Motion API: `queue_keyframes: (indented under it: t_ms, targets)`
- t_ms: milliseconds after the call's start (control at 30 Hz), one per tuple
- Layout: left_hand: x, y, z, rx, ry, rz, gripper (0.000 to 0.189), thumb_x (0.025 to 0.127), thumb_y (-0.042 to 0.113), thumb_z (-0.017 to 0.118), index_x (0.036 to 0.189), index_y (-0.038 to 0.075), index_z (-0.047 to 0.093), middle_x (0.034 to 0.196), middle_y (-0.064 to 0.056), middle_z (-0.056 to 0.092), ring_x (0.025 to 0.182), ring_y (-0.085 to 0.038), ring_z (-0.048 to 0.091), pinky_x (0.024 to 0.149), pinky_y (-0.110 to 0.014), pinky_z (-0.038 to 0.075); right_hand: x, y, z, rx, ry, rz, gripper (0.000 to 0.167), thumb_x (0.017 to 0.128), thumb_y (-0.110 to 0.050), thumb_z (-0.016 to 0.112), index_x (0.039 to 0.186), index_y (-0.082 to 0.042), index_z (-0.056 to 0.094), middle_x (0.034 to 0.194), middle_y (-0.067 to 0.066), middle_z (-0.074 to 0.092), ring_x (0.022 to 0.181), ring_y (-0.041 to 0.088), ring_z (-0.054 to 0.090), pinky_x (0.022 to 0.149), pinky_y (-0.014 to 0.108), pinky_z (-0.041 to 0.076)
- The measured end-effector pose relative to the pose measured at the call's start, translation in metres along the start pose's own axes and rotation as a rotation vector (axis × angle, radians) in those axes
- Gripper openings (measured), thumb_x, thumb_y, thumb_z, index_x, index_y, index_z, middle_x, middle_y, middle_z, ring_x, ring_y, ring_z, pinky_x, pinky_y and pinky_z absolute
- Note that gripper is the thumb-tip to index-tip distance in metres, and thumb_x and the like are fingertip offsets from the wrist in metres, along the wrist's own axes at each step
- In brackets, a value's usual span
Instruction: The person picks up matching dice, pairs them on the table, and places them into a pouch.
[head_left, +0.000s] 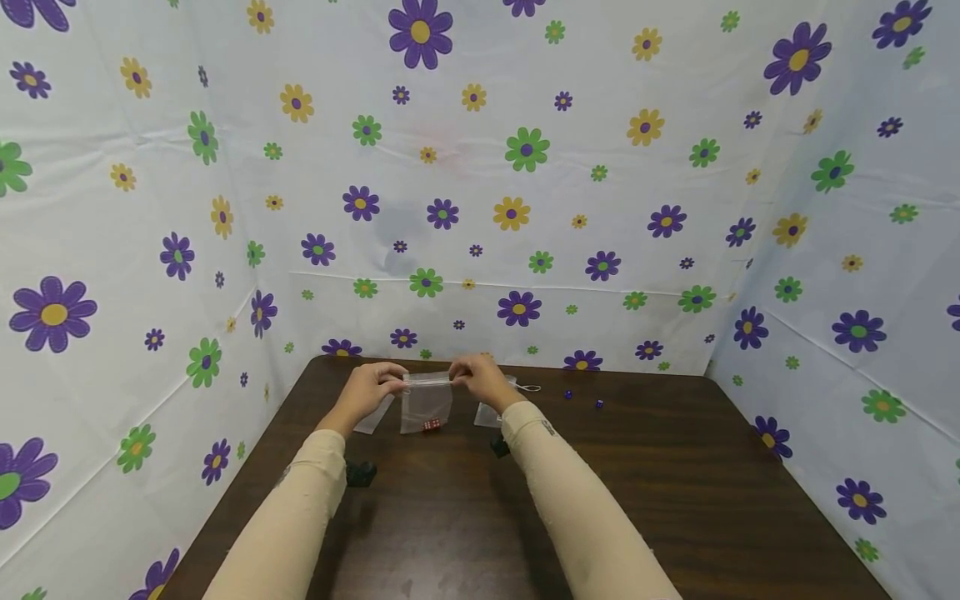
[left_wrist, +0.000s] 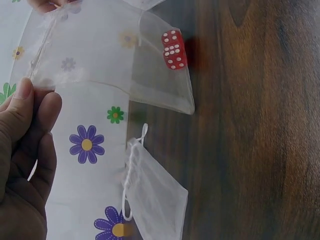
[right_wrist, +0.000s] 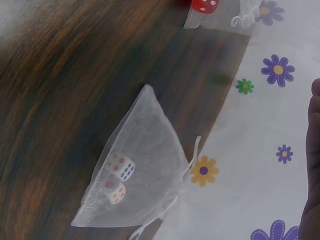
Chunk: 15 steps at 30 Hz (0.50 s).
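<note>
A sheer white drawstring bag [head_left: 422, 402] hangs spread between the two hands, above the dark table. My left hand [head_left: 367, 390] pinches one end of its top edge between thumb and fingers; the right hand [head_left: 482, 379] grips the other end. Red dice [left_wrist: 174, 50] with white pips lie in the bottom of this bag. Beside the left hand, a second white drawstring bag [left_wrist: 155, 195] lies flat, no dice showing in it. Under the right forearm lies a third bag [right_wrist: 145, 150], with white dice [right_wrist: 120, 167] visible through its mesh. Only the right hand's edge shows in its own wrist view.
Two small blue dice [head_left: 568, 394] sit apart from each other at the table's back right. The brown wooden table [head_left: 645, 500] meets a white flowered cloth [head_left: 465, 167] at its back edge and sides. Dark wrist-worn devices [head_left: 361, 474] hang below both forearms.
</note>
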<state>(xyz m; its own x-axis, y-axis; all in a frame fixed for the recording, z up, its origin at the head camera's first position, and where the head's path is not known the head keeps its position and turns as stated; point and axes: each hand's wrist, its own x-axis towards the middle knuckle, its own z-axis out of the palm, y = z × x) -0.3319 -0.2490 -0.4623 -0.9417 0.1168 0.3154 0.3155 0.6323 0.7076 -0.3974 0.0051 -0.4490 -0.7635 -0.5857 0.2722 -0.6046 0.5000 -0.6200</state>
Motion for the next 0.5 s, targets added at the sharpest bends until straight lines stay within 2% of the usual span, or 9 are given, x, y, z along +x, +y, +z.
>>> queue_keyframes:
  t_ms: [233,500]
  targets:
    - [-0.0009,-0.0045,-0.0006,-0.023,-0.008,0.011,0.017,0.095,0.01,0.07,0.11,0.004,0.074,0.093,-0.008,0.077,0.087,-0.034,0.074,0.085,-0.051,0.056,-0.0021,0.0043,-0.0022,-0.03,0.027,0.017,0.015,0.092,-0.001,0.071,0.106,-0.001,0.075,0.096,0.009,0.073,0.089,0.023,0.068,0.078,0.028,0.056]
    - [-0.0016,-0.0074,-0.0002,0.01,0.003,-0.016,0.013,0.095,0.007,0.07,0.106,0.002,0.075,0.091,-0.008,0.077,0.083,-0.024,0.074,0.087,-0.052,0.055,-0.0049,0.0102,-0.0028,-0.038,0.047,0.014,0.013,0.092,0.0,0.071,0.104,0.001,0.074,0.097,0.012,0.073,0.092,0.029,0.07,0.082,0.034,0.056]
